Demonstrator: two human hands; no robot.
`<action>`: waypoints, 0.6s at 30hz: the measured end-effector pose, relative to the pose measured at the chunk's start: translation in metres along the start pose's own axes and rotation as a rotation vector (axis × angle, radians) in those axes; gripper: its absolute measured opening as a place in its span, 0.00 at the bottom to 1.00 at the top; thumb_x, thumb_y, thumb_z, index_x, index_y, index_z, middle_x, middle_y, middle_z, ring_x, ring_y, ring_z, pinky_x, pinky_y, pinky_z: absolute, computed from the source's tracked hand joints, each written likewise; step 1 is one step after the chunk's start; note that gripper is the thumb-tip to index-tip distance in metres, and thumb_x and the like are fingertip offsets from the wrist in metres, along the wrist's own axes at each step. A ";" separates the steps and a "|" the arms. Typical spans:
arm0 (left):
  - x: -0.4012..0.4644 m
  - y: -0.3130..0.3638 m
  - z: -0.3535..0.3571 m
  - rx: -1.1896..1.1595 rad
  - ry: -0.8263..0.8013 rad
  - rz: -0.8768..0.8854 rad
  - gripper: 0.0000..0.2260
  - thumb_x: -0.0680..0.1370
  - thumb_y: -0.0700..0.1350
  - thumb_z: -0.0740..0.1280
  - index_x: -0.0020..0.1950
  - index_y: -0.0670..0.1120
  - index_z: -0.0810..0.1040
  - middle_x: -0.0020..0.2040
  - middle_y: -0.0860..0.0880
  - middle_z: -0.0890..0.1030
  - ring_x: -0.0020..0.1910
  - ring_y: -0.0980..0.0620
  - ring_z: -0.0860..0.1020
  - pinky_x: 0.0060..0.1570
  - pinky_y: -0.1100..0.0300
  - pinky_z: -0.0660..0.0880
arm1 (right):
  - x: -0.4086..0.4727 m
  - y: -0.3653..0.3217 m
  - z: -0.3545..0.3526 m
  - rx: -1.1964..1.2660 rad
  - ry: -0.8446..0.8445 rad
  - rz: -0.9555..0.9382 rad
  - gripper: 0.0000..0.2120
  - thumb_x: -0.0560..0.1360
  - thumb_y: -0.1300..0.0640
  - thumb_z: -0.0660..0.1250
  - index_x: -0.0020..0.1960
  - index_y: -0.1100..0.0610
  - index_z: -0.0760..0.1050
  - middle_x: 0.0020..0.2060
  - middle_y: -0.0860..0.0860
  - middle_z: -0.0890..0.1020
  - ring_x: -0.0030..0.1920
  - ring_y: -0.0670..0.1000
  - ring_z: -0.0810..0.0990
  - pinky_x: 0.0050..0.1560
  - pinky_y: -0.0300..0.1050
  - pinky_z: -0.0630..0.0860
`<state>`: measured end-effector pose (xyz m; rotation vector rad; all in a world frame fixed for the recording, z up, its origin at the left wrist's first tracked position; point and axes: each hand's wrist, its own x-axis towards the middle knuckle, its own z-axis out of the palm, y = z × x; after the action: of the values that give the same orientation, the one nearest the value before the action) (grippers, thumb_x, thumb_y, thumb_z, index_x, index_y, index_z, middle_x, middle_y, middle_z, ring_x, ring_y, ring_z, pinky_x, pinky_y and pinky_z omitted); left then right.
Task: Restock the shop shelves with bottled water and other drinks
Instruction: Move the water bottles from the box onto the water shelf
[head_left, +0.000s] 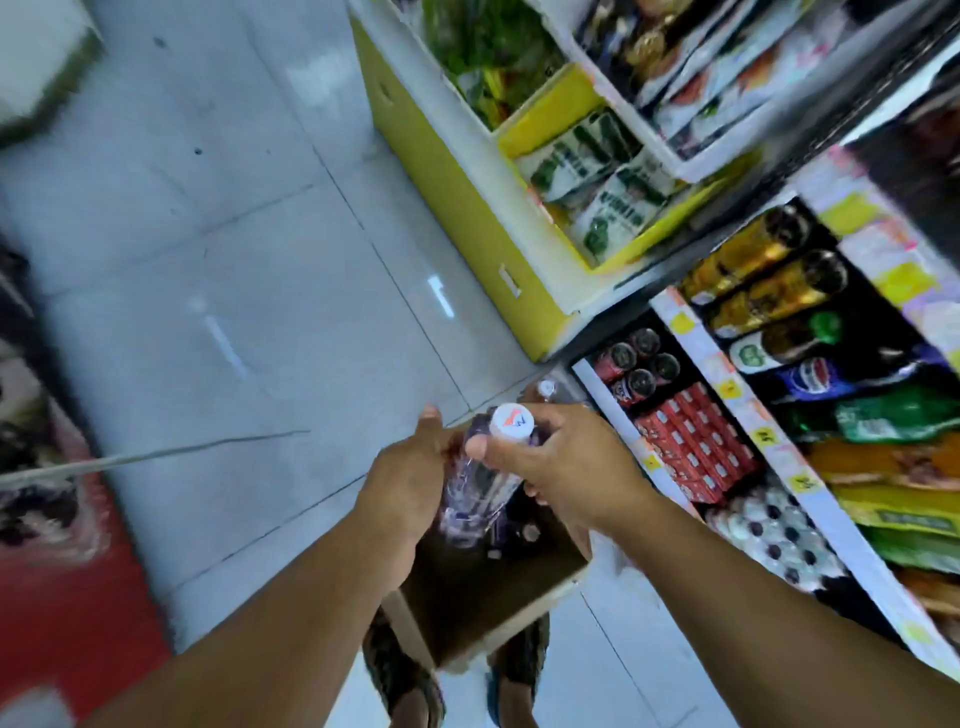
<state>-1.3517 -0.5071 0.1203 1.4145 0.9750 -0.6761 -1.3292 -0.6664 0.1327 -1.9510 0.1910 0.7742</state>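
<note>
Both hands are meeting over an open cardboard box (498, 597) that is sitting on the pale tiled floor (249, 260) just ahead of the person's feet, at about 6 o'clock in the view. The left hand (410, 488) is cupping the side of a clear water bottle (483, 488), its fingers curled round the far side of the body and the thumb pointing up towards 12 o'clock. The right hand (561, 467) is gripping the same bottle near the neck — thumb tip pressing just under the white cap (511, 422), the other fingers wrapping round behind. The bottle is tilting, cap up, its base hanging over the dark inside of the box. A second white-capped bottle (546, 388) is peeking out beyond the right hand's fingers; whether that hand is touching it I cannot tell. At 3 o'clock the shop shelves (696, 364) are holding dark cola bottles (636, 366), red cartons (691, 441) and a block of capped water bottles (779, 530) — with amber and green drink bottles lying higher up at 2 o'clock. A yellow display bin (457, 197) is standing at 1 o'clock
</note>
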 end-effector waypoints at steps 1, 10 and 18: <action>-0.020 0.014 -0.002 -0.011 -0.034 0.052 0.26 0.80 0.65 0.55 0.52 0.50 0.86 0.49 0.47 0.86 0.50 0.48 0.84 0.60 0.52 0.75 | -0.012 -0.020 -0.014 0.011 0.022 -0.055 0.11 0.69 0.38 0.76 0.41 0.44 0.82 0.32 0.42 0.83 0.31 0.40 0.79 0.40 0.49 0.80; -0.232 0.178 -0.003 0.214 -0.299 0.602 0.11 0.79 0.55 0.64 0.51 0.51 0.82 0.43 0.54 0.83 0.35 0.63 0.79 0.34 0.69 0.73 | -0.174 -0.229 -0.144 0.216 0.306 -0.336 0.13 0.75 0.46 0.72 0.31 0.41 0.82 0.22 0.42 0.74 0.23 0.43 0.68 0.28 0.37 0.67; -0.413 0.295 0.008 0.365 -0.499 1.114 0.28 0.70 0.59 0.71 0.70 0.58 0.72 0.67 0.60 0.75 0.65 0.62 0.73 0.67 0.58 0.70 | -0.312 -0.374 -0.236 0.364 0.639 -0.630 0.16 0.79 0.44 0.67 0.54 0.56 0.83 0.23 0.41 0.72 0.24 0.41 0.68 0.30 0.38 0.66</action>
<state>-1.2902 -0.5577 0.6215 1.7050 -0.3880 -0.3096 -1.3051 -0.7382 0.6681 -1.6977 0.0766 -0.2912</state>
